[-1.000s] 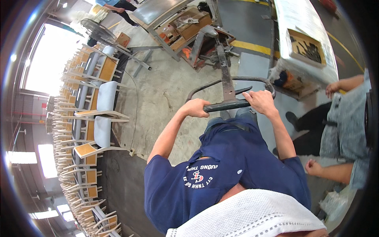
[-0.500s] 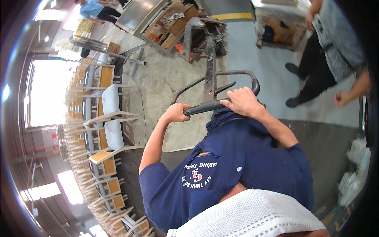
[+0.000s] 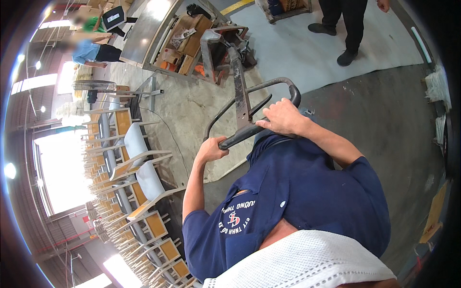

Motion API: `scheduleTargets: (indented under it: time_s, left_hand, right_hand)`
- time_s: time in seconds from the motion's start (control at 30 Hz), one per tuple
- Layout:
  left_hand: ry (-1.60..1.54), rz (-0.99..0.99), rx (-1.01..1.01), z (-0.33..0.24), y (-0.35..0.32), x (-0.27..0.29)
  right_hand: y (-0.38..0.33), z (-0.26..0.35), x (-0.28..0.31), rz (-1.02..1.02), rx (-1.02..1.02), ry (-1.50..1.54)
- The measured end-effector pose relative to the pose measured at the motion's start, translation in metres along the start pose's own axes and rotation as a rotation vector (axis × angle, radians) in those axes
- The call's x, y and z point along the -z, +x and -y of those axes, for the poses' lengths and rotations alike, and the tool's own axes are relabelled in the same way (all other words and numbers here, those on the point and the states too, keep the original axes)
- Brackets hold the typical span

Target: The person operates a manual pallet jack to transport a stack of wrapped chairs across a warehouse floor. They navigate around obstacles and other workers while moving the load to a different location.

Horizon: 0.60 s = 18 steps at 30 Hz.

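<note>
Both my hands are closed on the black handle (image 3: 240, 136) of a pallet jack. My left hand (image 3: 212, 149) grips the left end of the crossbar. Farther along, my right hand (image 3: 282, 117) wraps over its right part, beside a curved tube loop (image 3: 294, 91). From the bar, a worn metal shaft (image 3: 239, 84) runs ahead to the jack's rusty base (image 3: 218, 45). A thin lever (image 3: 262, 103) sticks out near the handle. The forks are hidden from this view.
Rows of wooden chairs (image 3: 151, 180) with grey-blue backs line the left, near a standing fan (image 3: 91, 86). A metal-topped workbench (image 3: 149, 29) with boxes stands ahead. A cable (image 3: 175, 137) crosses the floor. A person (image 3: 353, 24) stands ahead right; two people are far left.
My view has swung to the right, so chairs and bench sit differently in it. Both hands keep their grip on the handle. The person at right now appears higher and farther off.
</note>
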<state>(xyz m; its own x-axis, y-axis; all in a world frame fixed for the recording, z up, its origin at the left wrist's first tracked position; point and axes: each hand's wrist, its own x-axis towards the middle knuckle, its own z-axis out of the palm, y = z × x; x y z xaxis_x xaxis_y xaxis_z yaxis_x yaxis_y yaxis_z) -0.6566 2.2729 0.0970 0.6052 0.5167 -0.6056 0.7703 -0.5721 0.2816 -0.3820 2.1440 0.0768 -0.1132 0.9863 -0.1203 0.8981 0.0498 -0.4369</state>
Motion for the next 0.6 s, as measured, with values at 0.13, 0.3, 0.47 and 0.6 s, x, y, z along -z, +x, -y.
scheduleTargets:
  time_s: [0.13, 0.3, 0.47, 0.6]
  left_hand:
    - [-0.036, -0.025, 0.000, -0.023, -0.065, -0.059]
    - [-0.011, 0.054, 0.048, -0.058, -0.134, -0.136]
    - [-0.003, -0.008, 0.027, -0.086, -0.194, -0.205]
    - [0.003, -0.005, 0.033, -0.105, -0.236, -0.255]
  right_hand:
    - [-0.086, 0.036, -0.035, -0.065, 0.016, 0.017]
    - [-0.184, 0.069, -0.069, -0.094, 0.008, 0.028]
    - [-0.267, 0.093, -0.103, -0.078, -0.017, 0.030]
    - [-0.326, 0.109, -0.124, -0.135, -0.001, 0.010]
